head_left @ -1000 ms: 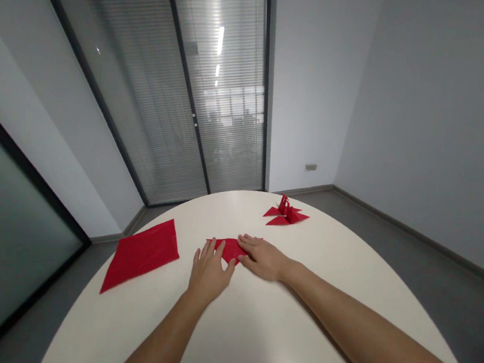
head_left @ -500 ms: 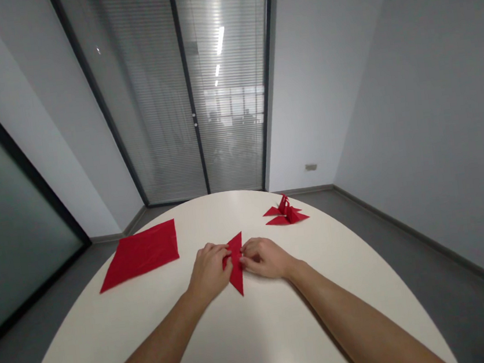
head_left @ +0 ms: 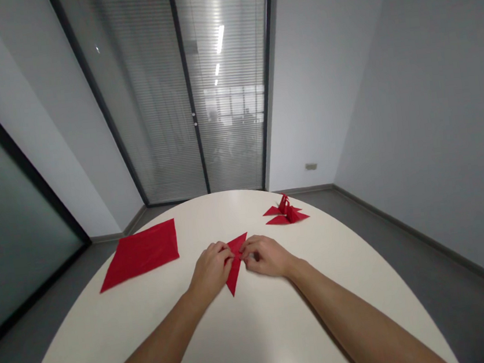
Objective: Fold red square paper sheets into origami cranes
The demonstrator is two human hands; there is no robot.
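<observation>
A folded piece of red paper [head_left: 235,276], pointed at its far and near ends, lies between my hands at the middle of the table. My left hand [head_left: 212,266] pinches its left side, thumb and fingers closed on the paper. From the right, my right hand [head_left: 268,255] has thumb and fingertips closed at the paper's right edge. The fingers cover the paper's middle, so the fold there is hidden.
On the round white table [head_left: 218,353], a stack or sheet of red paper [head_left: 145,252] lies at the left. Two folded red paper cranes [head_left: 290,215] stand close together at the back right. Beyond the table is a glass door with blinds [head_left: 161,126].
The folded paper has turned a little clockwise: its far tip has shifted right and its near tip left. Both hands have stayed almost in place, with small finger movements.
</observation>
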